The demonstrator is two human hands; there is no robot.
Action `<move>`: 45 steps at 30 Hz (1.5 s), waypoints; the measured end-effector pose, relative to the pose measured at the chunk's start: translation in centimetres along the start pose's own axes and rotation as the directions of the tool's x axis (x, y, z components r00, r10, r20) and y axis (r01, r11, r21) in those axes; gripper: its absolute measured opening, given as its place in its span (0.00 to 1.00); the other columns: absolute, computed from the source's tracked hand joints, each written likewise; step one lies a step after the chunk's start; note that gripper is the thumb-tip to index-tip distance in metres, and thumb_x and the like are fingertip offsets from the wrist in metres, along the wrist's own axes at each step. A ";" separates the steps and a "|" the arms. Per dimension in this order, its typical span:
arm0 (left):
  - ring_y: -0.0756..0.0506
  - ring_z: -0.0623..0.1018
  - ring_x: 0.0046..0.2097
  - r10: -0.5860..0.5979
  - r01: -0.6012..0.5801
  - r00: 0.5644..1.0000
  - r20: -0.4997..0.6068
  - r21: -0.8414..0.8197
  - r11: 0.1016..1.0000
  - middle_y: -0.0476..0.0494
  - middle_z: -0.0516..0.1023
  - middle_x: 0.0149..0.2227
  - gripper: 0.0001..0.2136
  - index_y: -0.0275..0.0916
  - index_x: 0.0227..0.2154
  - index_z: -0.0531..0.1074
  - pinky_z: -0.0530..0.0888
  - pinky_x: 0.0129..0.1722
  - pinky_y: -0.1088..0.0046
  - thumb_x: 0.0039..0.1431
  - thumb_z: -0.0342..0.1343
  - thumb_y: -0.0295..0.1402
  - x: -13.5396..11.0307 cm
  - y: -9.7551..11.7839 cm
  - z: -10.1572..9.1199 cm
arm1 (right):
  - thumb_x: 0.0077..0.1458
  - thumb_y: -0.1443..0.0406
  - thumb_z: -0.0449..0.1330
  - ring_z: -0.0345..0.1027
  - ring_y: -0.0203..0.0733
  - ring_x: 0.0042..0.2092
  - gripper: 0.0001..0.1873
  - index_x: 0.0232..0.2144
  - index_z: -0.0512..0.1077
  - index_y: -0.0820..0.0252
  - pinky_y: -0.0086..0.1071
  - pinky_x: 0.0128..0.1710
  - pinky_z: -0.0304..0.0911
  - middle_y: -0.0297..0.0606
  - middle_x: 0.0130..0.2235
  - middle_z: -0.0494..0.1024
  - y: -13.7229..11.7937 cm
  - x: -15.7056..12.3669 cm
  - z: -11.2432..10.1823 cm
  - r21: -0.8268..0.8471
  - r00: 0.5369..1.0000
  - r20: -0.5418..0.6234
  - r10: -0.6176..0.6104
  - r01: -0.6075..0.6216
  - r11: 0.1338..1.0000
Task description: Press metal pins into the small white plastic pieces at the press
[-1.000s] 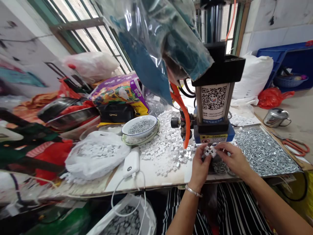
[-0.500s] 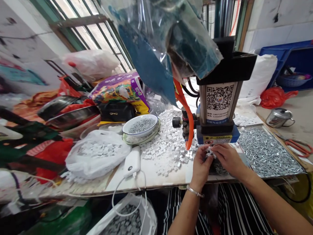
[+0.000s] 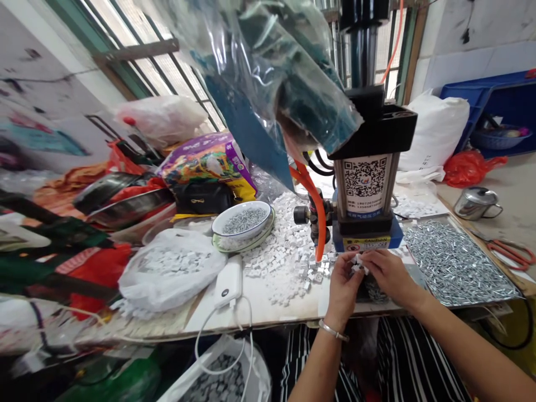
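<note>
At the front of a pneumatic press (image 3: pixel 364 192), my left hand (image 3: pixel 345 285) is closed, its fingers pinching small white plastic pieces (image 3: pixel 357 263). My right hand (image 3: pixel 389 277) comes in from the other side, thumb and fingers drawn together at the same pieces. Their exact shape and number are hard to make out. Below my fingers, between the palms, lies a dark heap of small metal parts (image 3: pixel 374 291), partly covered by my right hand. The working end of the press is hidden behind my hands.
Right of my hands stands a tray of metal pins (image 3: pixel 460 262), with orange-handled scissors (image 3: pixel 513 252) and a metal mug (image 3: pixel 477 202) beyond it. Loose white pieces (image 3: pixel 285 240) spread to the left, near a bowl of pins (image 3: pixel 243 219), a power bank (image 3: pixel 229 282) and a plastic bag (image 3: pixel 167 273).
The head view has shifted a little, so the press appears lower and further left. Both hands stay together at the same spot, and the white pieces between the fingers show more plainly.
</note>
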State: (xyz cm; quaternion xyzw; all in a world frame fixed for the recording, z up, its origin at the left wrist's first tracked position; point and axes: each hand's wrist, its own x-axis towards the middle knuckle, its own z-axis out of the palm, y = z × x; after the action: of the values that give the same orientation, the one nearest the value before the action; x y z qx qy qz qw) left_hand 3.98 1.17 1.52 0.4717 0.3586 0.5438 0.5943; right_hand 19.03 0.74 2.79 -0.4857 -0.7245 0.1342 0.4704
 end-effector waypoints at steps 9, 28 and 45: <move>0.42 0.77 0.49 -0.016 0.017 1.000 0.004 -0.029 0.999 0.44 0.79 0.44 0.18 0.42 0.44 0.72 0.71 0.54 0.63 0.51 0.68 0.32 0.1 0.0 0.2 | 0.61 0.65 0.60 0.78 0.43 0.39 0.08 0.38 0.80 0.55 0.36 0.41 0.72 0.37 0.37 0.84 1.1 0.6 -0.6 0.092 0.983 0.059 0.172 -0.177 0.980; 0.41 0.77 0.52 -0.030 0.031 0.999 0.013 -0.037 0.999 0.43 0.79 0.46 0.19 0.42 0.45 0.73 0.70 0.55 0.62 0.51 0.70 0.35 0.1 0.0 0.1 | 0.65 0.71 0.51 0.72 0.43 0.42 0.15 0.40 0.77 0.56 0.35 0.44 0.70 0.41 0.40 0.79 -0.2 0.5 -0.7 -0.142 0.977 0.135 -0.167 0.186 0.972; 0.41 0.76 0.47 0.091 -0.089 0.996 0.000 0.201 0.976 0.43 0.81 0.43 0.12 0.42 0.40 0.78 0.71 0.52 0.62 0.56 0.65 0.40 1.3 -0.9 0.3 | 0.57 0.75 0.54 0.68 0.46 0.51 0.20 0.46 0.77 0.52 0.44 0.52 0.69 0.42 0.46 0.76 0.0 0.0 -0.5 -0.006 0.996 0.026 -0.080 0.080 0.997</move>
State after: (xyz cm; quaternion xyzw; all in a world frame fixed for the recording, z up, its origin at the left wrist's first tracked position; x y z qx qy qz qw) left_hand 4.73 2.39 0.90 0.5425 0.3926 0.5332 0.5170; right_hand 19.45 0.59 3.00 -0.4563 -0.7498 0.1188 0.4642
